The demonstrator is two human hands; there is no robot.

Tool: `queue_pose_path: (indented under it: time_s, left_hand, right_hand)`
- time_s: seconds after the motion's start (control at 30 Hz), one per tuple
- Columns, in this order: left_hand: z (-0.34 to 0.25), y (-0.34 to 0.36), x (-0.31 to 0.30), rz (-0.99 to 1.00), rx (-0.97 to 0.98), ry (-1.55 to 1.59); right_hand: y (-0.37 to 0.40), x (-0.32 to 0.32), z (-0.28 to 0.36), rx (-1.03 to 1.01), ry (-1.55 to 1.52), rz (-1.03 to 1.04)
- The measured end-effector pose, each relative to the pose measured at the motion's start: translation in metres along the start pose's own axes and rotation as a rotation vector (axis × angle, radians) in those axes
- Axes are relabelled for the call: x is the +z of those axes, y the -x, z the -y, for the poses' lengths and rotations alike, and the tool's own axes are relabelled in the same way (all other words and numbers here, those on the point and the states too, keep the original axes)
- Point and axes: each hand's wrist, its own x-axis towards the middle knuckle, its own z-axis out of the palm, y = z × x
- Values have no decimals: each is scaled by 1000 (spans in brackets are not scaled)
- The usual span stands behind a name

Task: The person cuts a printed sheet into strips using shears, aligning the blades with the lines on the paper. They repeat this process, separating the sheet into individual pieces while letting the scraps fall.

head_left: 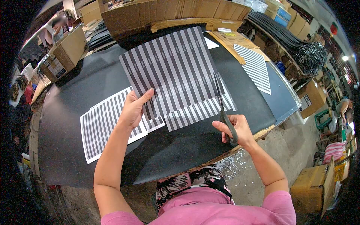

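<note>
My left hand (135,108) pinches the lower left corner of a striped sheet (168,67), thumb on top, and holds it tilted up over the black table (168,153). The sheet has dark and light grey stripes with small rows of print. In my right hand (236,131) is a pair of scissors (224,112), fingers through the handles. Its blades point away from me and lie along the sheet's right edge, by a narrow strip. Under the raised sheet, more striped sheets (108,125) with white borders lie on the table to the left.
Another striped sheet (255,65) lies at the table's right, near flat cardboard (232,41). A long cardboard box (172,15) stands along the back. Cartons (62,56) stand at the left, with a person behind. White paper scraps (232,165) litter the floor below the front edge.
</note>
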Motion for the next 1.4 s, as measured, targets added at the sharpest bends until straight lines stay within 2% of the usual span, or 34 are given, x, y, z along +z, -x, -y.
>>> queue_pose_path:
  time_s: [0.93, 1.4]
  left_hand:
    - [-3, 0, 0, -28, -17, -19]
    - [3, -3, -3, -18, -34, -6]
  right_hand:
    - [0, -2, 4, -41, 103, -69]
    - [-4, -2, 0, -26, 47, -37]
